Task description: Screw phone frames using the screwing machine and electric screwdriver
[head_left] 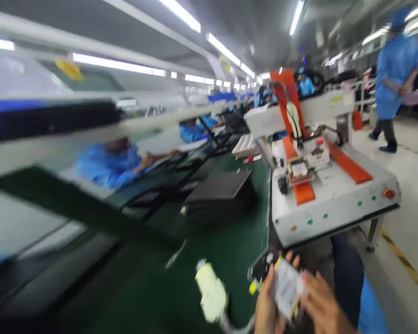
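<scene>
A flat silver-white rectangular pack with yellow edges is held low at the right, above the floor beside the bench; its exact kind is blurred. My left hand grips its left side, with the thumb along the edge and fingertips showing at the top. Fingers of my right hand are closed against its right edge. Just beyond the left thumb is a dark part with a yellow tab, partly hidden. Left of my hands, a pale yellow-green tool-like object with a grey cable lies on the green bench surface.
A white machine with orange strips and buttons stands ahead to the right. Stacked dark trays rest on the bench. Co-workers in blue sit along its far side; a person in blue stands at the right. Shelf rails cross the left.
</scene>
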The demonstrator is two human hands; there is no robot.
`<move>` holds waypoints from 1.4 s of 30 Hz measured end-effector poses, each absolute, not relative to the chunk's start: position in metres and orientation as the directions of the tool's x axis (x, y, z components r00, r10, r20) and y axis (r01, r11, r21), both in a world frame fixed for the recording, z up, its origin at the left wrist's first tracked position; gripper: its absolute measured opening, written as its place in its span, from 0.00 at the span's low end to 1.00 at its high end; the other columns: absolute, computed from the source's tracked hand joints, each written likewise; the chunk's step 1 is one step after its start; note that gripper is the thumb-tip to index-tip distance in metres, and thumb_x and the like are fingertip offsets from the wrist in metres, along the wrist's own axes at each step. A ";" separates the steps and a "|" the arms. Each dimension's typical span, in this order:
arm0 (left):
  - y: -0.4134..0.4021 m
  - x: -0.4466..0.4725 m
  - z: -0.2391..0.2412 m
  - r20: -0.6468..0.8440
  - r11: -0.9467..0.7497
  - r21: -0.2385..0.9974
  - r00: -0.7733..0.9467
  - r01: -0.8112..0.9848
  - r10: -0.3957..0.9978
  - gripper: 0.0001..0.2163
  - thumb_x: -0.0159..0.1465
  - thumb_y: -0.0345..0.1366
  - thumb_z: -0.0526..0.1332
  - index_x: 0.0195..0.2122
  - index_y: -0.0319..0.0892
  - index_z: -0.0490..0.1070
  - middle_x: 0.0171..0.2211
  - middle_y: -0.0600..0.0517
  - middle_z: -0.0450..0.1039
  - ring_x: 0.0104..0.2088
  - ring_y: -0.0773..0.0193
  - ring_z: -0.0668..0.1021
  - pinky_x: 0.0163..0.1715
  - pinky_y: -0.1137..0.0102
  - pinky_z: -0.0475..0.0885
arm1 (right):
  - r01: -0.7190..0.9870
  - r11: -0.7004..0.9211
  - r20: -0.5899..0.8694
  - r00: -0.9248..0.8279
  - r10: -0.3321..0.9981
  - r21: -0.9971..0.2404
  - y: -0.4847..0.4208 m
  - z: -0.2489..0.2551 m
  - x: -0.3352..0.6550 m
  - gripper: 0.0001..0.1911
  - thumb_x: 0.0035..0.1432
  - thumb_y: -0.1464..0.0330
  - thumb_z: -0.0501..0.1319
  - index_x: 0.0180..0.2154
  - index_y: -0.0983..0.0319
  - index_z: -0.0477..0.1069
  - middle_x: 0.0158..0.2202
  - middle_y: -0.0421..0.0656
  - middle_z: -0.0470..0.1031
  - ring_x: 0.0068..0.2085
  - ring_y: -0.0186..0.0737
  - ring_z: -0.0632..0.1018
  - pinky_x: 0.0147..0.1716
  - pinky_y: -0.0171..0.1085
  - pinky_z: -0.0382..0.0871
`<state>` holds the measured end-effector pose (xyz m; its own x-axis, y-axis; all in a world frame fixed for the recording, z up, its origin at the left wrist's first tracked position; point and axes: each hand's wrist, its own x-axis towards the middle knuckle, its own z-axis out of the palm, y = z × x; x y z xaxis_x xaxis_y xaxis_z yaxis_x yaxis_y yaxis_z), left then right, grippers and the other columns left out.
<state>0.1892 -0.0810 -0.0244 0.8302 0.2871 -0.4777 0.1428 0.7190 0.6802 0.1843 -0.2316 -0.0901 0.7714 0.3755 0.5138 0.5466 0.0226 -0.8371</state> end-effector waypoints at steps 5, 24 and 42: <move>-0.084 0.189 -0.025 -0.427 0.847 0.529 0.878 0.048 0.217 0.22 0.66 0.40 0.56 0.61 0.45 0.61 0.54 0.45 0.73 0.51 0.53 0.77 0.55 0.55 0.68 | -0.071 0.110 -0.041 0.967 0.253 -0.991 -0.250 -0.094 0.194 0.20 0.62 0.55 0.58 0.48 0.63 0.74 0.44 0.51 0.77 0.42 0.44 0.78 0.37 0.42 0.78; -0.089 0.188 -0.029 -0.469 0.859 0.476 0.881 0.190 0.066 0.18 0.64 0.42 0.58 0.53 0.41 0.71 0.51 0.44 0.76 0.46 0.56 0.79 0.49 0.62 0.72 | -0.510 0.221 -0.337 0.779 0.530 -0.831 -0.238 -0.074 0.204 0.26 0.44 0.49 0.71 0.26 0.67 0.73 0.18 0.44 0.74 0.17 0.35 0.74 0.15 0.30 0.70; -0.083 0.158 -0.054 -0.426 0.831 0.547 0.889 0.103 0.170 0.35 0.55 0.38 0.68 0.63 0.43 0.58 0.50 0.38 0.76 0.51 0.44 0.76 0.52 0.53 0.70 | -0.365 0.119 -0.245 0.800 0.548 -0.923 -0.218 -0.133 0.203 0.30 0.44 0.43 0.67 0.24 0.65 0.71 0.18 0.42 0.71 0.17 0.31 0.70 0.17 0.28 0.62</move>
